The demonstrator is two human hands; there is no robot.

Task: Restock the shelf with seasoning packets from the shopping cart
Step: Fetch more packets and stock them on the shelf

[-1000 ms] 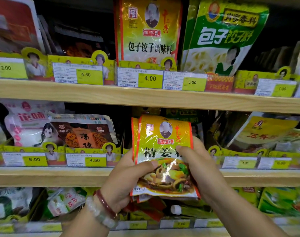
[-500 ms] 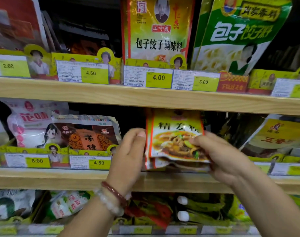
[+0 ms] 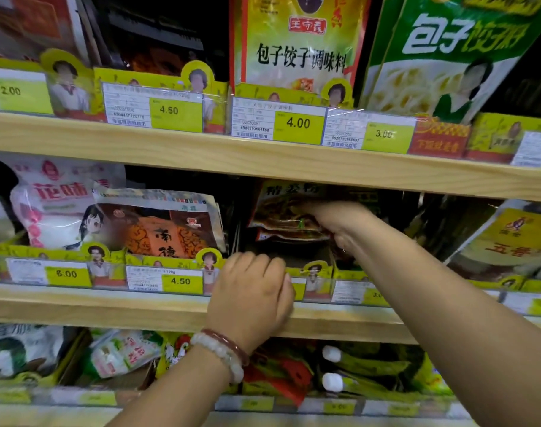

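Pushing deep into the middle wooden shelf (image 3: 176,309) now, the right hand (image 3: 340,220) has a small stack of yellow-and-red foil seasoning packets (image 3: 286,211) well inside the dark gap, just under the upper wooden shelf board (image 3: 263,161). Its fingers look curled round the right edge of the packets, pinching them, though the fingertips are hidden behind the foil. The stack is tilted back and held high, probably so its bottom edge clears the yellow price-tag rail (image 3: 312,272) before it settles. Down in front, the left hand (image 3: 252,291) rests on that rail and the shelf lip, fingers bent and close together, gripping nothing that can be made out; likely it steadies the rail while the other hand feeds stock in. To the left sits a brown-and-orange spice bag (image 3: 167,223), leaning forward. Compared with half a second back, the left hand has dropped away from the packets, and the stack has gone further into shadow, one-handed now.
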